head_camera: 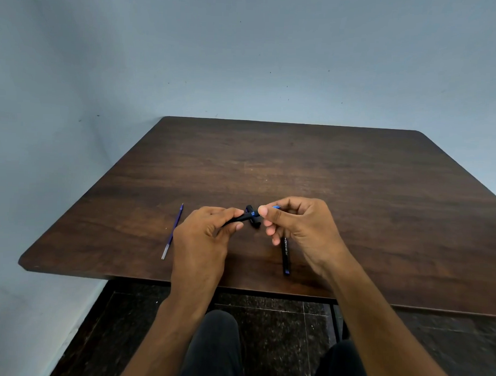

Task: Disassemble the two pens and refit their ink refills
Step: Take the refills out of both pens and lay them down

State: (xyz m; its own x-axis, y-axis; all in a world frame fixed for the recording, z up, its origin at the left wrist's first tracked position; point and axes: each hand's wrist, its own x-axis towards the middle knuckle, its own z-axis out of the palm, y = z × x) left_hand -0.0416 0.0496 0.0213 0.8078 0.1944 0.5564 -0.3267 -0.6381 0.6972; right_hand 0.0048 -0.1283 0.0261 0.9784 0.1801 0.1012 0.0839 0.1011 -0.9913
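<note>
Two bare hands meet over the near middle of the table (353, 191), and I see them from the head camera only. My left hand (203, 239) is closed around a black pen (238, 218), thumb and forefinger pinching its barrel near the front end, the other fingers curled under it. My right hand (299, 226) is pinched shut on the blue tip section (275, 207) of that same pen, thumb pad pressed forward on top and forefinger behind it, with the remaining fingers loosely bent and hanging below. A blue ring shows on the barrel just where the two grips meet. Something small and black sits right behind the pen between the hands; I cannot tell whether it is a cap or another part.

The pen is slim, round and matte black. A second black barrel (285, 256) with pale lettering and a blue end lies flat on the table under my right palm, pointing toward me. A thin refill (172, 231), blue along most of its length and pale at the near end, lies well to the left of my left hand, apart from everything.

The table is dark brown wood grain with rounded corners. Both forearms come up from the bottom edge, wrists raised off the wood, knuckles turned up and outward.
</note>
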